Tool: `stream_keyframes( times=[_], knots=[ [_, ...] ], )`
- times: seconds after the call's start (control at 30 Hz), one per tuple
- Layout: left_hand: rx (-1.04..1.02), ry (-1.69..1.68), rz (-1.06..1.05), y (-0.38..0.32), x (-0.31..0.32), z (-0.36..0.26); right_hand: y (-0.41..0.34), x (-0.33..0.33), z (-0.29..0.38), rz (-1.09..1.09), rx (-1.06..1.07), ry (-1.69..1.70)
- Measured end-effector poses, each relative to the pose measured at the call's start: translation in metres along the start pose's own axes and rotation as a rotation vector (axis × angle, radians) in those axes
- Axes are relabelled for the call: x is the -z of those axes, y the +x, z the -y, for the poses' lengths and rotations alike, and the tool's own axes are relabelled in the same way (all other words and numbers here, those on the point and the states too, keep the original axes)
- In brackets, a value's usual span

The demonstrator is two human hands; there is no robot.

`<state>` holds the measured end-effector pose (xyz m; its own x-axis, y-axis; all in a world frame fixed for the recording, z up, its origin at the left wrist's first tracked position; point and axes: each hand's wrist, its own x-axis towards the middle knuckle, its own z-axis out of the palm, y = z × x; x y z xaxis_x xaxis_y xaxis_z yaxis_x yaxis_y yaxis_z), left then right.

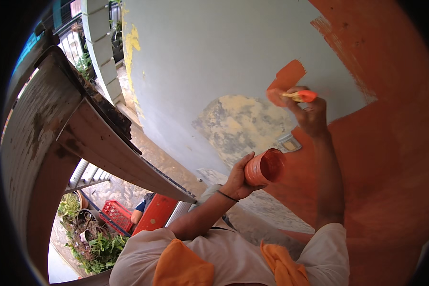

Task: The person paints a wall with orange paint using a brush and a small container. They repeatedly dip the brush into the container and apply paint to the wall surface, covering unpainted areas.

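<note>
My left hand (237, 180) grips a paint-smeared can (254, 171), tilted so its mouth shows reddish-orange paint inside. My right hand (312, 114) holds a paintbrush (306, 95) by its orange and yellow handle; the bristles are hidden behind the fingers. The brush is up by the grey wall (207, 50), at the lower end of a fresh orange stroke (289, 75). Orange-red paint (371, 171) covers the wall to the right and below. A mottled yellowish patch (246, 121) lies left of the right hand, with a small wall fitting (289, 142) at its edge.
A stained, ridged awning or roof edge (107, 139) juts in at left. Below are a red board (155, 212), perhaps a ladder part, a red plastic crate (116, 214), another person's arm (137, 215) and potted plants (100, 250). Orange cloth (184, 262) hangs over my shirt.
</note>
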<state>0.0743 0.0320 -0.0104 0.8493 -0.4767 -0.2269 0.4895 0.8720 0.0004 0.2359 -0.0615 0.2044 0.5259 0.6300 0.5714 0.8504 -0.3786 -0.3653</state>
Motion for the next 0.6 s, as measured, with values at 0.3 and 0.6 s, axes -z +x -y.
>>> stream_keyframes(
  times=[0.3, 0.6],
  knots=[
    [-0.009, -0.027, 0.014, -0.002, 0.0, -0.003, 0.046, 0.047, 0.01, -0.169, 0.021, -0.066],
    [0.008, -0.045, 0.057, 0.001, 0.007, -0.001, 0.066, 0.069, 0.063, -0.193, 0.155, -0.085]
  ],
)
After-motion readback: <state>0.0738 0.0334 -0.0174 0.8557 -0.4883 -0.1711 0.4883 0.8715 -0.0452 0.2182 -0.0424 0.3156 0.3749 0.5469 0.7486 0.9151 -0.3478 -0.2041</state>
